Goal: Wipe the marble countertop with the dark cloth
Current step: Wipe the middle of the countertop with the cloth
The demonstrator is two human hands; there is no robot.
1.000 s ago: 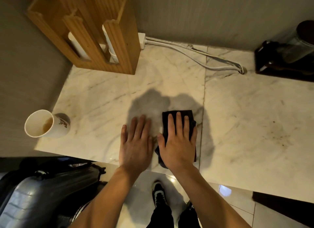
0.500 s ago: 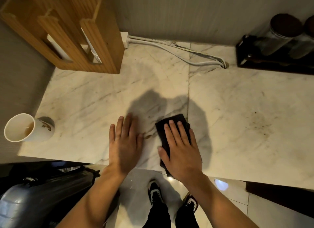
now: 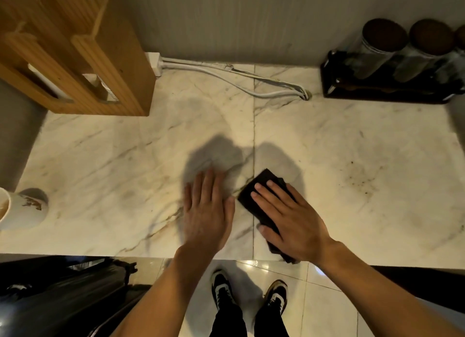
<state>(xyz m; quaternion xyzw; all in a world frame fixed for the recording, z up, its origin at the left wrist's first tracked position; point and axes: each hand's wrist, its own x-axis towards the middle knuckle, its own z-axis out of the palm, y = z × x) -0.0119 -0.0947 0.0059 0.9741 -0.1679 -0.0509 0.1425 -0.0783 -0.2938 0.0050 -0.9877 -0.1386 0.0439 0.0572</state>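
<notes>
The white marble countertop (image 3: 125,165) with grey and brown veins fills the middle of the view. A folded dark cloth (image 3: 261,185) lies on it near the front edge, just right of the slab seam, turned diagonally. My right hand (image 3: 289,218) presses flat on the cloth, fingers spread and pointing up-left, hiding most of it. My left hand (image 3: 206,211) rests palm down on bare marble just left of the cloth, holding nothing. A patch of brown stains (image 3: 359,180) marks the right slab.
A wooden cup dispenser (image 3: 75,50) stands at the back left, white cables (image 3: 226,77) run along the wall, and a black rack with jars (image 3: 392,67) sits at the back right. A paper cup with liquid (image 3: 20,211) stands at the left edge. A dark suitcase (image 3: 63,299) is on the floor below.
My right hand has slid the cloth rightward across the seam and turned it diagonal. The left hand stays flat beside it. The view has shifted to the right.
</notes>
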